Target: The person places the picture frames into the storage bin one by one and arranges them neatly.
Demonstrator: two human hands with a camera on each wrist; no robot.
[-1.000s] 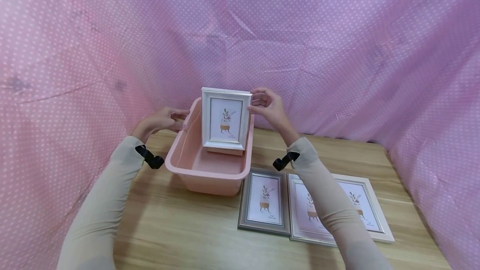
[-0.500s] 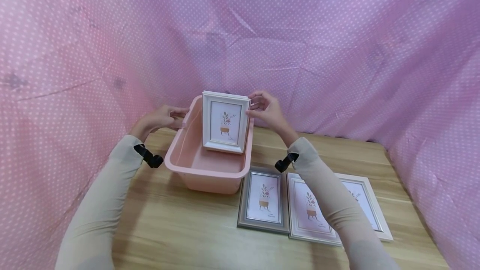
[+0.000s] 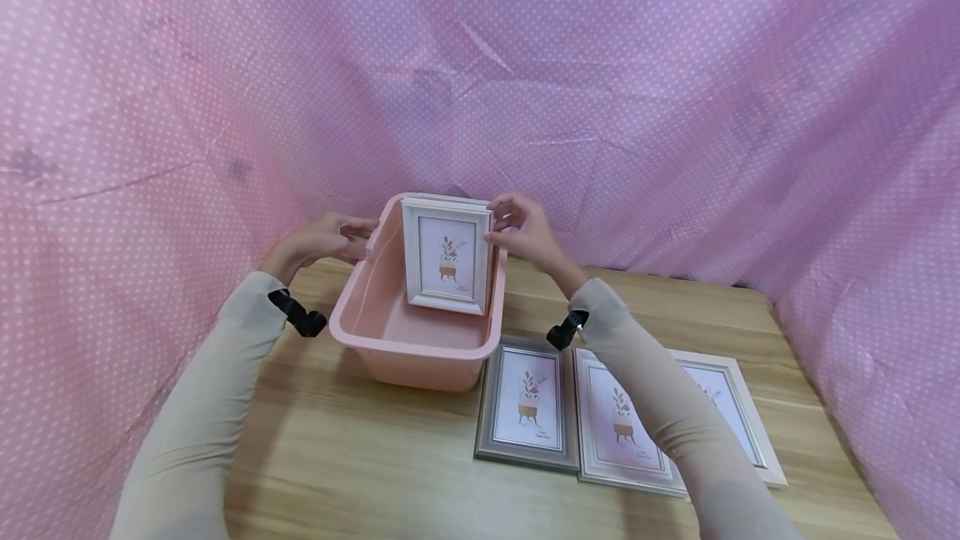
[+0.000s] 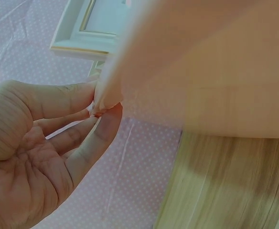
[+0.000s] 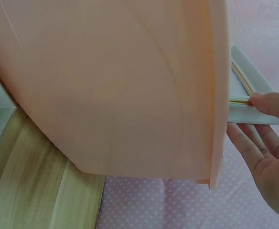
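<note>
A pink plastic basin [image 3: 417, 348] stands on the wooden table. At its left rim, my left hand [image 3: 322, 240] pinches the edge between thumb and fingers; the left wrist view shows the thumb [image 4: 65, 99] on one side of the rim. My right hand [image 3: 528, 233] grips the right edge of a white picture frame [image 3: 447, 300] with a potted-plant print. That frame is upright and leans back a little inside the basin, its lower part below the rim. A second pale edge shows just behind its top; what it belongs to is mostly hidden.
Right of the basin a grey-brown picture frame [image 3: 491, 440] lies face up. Beside it lie a silvery-white frame [image 3: 611, 469] and a cream frame [image 3: 768, 461], partly under my right forearm. Pink dotted cloth [image 3: 637, 107] hangs around the wooden table [image 3: 360, 465].
My right hand has lowered the white picture frame deeper into the basin, shifting slightly left as well. The left hand has stayed at the basin's rim.
</note>
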